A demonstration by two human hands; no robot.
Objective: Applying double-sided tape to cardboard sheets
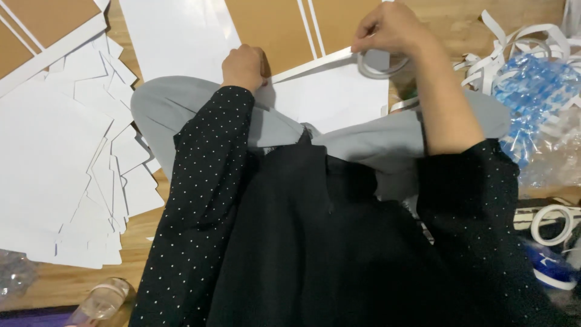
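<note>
Fingers of right hand pinching tape roll, roll below

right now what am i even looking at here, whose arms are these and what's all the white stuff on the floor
This is one picture from a camera worn on a person's head, looking down at their own lap and arms in black dotted sleeves. The person sits on a wooden floor. The left hand presses on a white paper sheet. The right hand pinches a long white strip and holds a white tape roll. A pile of cut white paper pieces lies to the left, curled white paper strips and crumpled clear plastic to the right, and another white tape roll nearer the person.
</note>
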